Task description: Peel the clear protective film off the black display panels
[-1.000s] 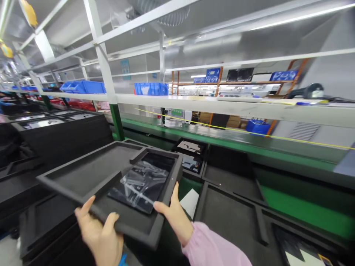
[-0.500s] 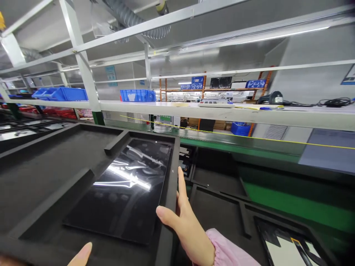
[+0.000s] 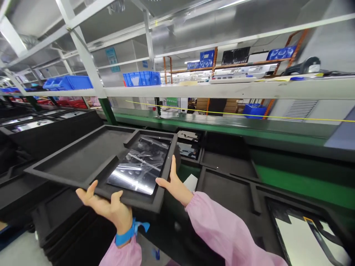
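Head view, black tray: left of the middle of the frame, a wide, shallow tray with raised rims and inner dividers; whether anything below bears its weight, I cannot tell.
Dark screen: lies flat in the right compartment of that tray, near the middle of the frame, with bright streaks of light across its glossy face.
Left hand: lower left of centre, grasping the near edge of the tray, thumb and fingertips showing at the rim.
Right hand: just right of the screen, gripping the tray's right side, thumb on the rim and a finger along the outer wall.
Wrists: a blue band circles the left one; a pink sleeve covers the right forearm.
Right of frame: a second tray lies on the green bench, with a white-backed panel in its compartment at lower right.
Between the trays: a white piece, just beside the right hand.
Left of frame: a dark stack of trays, with shiny panels on top; more trays are piled at lower left.
Upper frame: a white shelf carries blue bins.
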The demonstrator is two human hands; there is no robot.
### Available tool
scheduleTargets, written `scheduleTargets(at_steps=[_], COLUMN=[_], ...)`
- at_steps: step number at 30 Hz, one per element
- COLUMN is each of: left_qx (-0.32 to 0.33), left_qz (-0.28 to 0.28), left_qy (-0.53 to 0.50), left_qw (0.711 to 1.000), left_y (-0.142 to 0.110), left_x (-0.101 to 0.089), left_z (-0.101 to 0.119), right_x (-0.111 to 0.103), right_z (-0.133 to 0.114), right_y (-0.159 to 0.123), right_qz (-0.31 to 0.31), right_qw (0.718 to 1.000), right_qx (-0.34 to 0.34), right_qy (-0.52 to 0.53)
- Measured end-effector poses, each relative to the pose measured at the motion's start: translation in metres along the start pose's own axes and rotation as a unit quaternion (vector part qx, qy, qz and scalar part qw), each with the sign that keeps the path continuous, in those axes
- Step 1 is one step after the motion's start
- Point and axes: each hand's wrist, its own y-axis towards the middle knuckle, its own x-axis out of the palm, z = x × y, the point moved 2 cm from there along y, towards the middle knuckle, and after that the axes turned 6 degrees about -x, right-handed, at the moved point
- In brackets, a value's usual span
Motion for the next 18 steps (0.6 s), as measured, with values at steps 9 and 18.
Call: scheduleTargets(at_steps=[9,18], left_qx=[-0.045,-0.050], left_qz=[-0.042,-0.194], left_qy=[0.089,0.266], left_qw=[0.994,0.943], left_y=[0.033,0.057], left_x=[0.003,0.007], left_z=[-0.042,-0.032], right_x=[-0.004,0.000], right_z=[0.024,0.017], right_y=[0.032,0.038], right_qz=[0.003,0.072], right_qw=[0.997,0.984], right_qx=[0.039,0.059], right_qy=[-0.062,-0.155])
